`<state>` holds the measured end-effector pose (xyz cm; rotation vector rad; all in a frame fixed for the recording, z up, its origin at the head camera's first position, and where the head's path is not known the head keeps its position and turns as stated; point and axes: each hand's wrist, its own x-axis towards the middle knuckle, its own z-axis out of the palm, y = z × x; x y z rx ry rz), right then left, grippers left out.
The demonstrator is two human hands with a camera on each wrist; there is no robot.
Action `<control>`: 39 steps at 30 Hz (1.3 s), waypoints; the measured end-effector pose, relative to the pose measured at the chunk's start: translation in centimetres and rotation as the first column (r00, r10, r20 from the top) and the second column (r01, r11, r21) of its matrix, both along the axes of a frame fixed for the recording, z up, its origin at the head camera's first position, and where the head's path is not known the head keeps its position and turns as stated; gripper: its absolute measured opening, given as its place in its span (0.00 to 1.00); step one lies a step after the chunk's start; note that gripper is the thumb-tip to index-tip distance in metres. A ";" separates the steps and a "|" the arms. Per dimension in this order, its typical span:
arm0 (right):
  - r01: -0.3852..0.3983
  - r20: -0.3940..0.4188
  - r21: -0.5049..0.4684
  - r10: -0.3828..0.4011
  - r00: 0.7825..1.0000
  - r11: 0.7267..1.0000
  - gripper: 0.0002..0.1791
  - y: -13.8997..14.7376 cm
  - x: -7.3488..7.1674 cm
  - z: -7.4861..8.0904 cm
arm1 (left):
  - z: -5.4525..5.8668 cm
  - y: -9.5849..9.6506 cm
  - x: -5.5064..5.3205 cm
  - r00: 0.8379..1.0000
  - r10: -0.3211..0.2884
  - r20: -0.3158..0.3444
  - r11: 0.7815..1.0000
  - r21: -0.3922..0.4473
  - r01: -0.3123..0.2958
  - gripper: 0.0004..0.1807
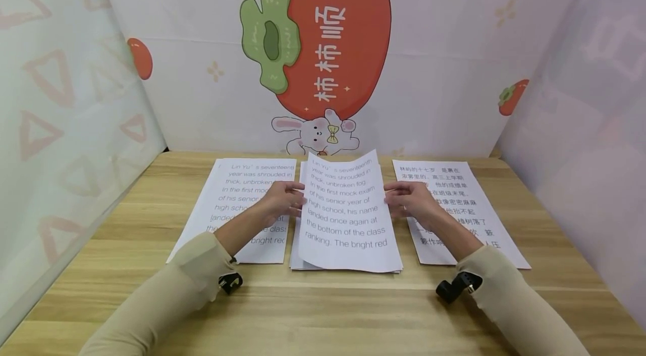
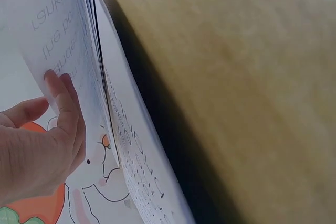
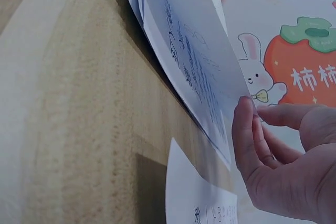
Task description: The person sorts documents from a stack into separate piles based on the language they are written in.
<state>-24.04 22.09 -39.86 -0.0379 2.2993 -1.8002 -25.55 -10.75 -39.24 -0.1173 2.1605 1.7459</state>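
Observation:
A white sheet of paper [image 1: 343, 213] printed with large English text is held up over the middle pile, its far corners raised and its surface bowed. Along its left edge, my left hand [image 1: 281, 200] pinches it between thumb and fingers. My right hand [image 1: 413, 199] pinches the opposite edge at about the same height; in the right wrist view, the thumb and fingertips [image 3: 242, 109] meet at the sheet's border. Under the raised sheet lies the middle paper pile [image 1: 296, 262], mostly hidden, with handwriting-like marks on a page facing the right wrist camera.
Left of the middle lies another pile of English-printed paper [image 1: 194, 227], partly under my left forearm. On the right are sheets with Chinese text [image 1: 434, 252], partly covered by my right hand. The wooden table [image 1: 323, 317] ends at a patterned backdrop [image 1: 434, 103], with side panels either side.

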 end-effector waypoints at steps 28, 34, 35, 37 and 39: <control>0.008 -0.011 -0.020 -0.009 1.000 1.000 0.26 0.3 -0.5 0.5 | 0.5 -0.9 -0.3 1.000 0.005 -0.025 1.000 0.022 -0.004 0.28; 0.000 -0.016 -0.060 0.000 1.000 0.998 0.28 0.0 -0.6 0.6 | 0.8 -1.6 -0.2 0.999 -0.010 -0.042 1.000 0.016 0.011 0.27; 0.003 -0.013 -0.066 -0.004 1.000 0.998 0.27 0.0 -0.6 0.6 | 0.8 -1.7 -0.2 0.999 -0.010 -0.044 1.000 0.013 0.011 0.27; 0.000 -0.010 -0.070 -0.001 1.000 0.998 0.28 -0.1 -0.7 0.5 | 0.9 -1.9 -0.1 0.999 -0.006 -0.046 1.000 0.008 0.007 0.27; -0.003 -0.007 -0.075 0.002 1.000 0.997 0.28 -0.3 -0.7 0.4 | 1.0 -2.2 0.0 0.999 -0.002 -0.046 1.000 0.009 0.003 0.27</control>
